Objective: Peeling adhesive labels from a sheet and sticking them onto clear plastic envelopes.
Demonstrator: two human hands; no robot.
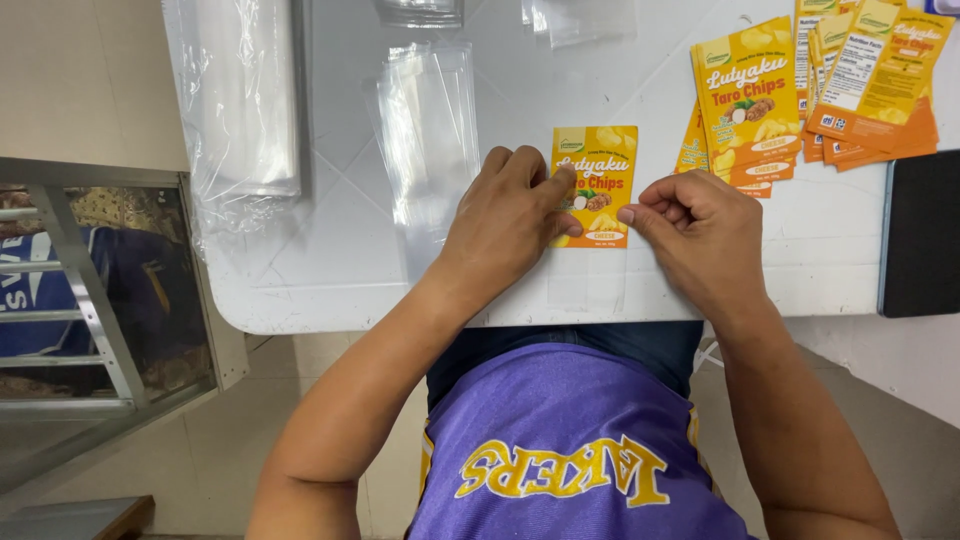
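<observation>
Label (596,185): thin, light, floppy, pinned under left hand (505,225) fingertips, right hand (700,235) pinching its near edge.

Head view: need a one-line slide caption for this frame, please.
Left hand and right hand press an orange-yellow label onto a white table.

This looks like a small packing workspace, likely home-based. A white plastic folding bench (330,270) carries stacks of clear plastic sleeve bags (245,100) and a fanned pile of orange-and-yellow printed snack labels (800,90). Beside the bench stands a glass-fronted metal-framed cabinet (90,300) on a beige tiled floor (220,460), against a plain cream wall (80,70).
</observation>
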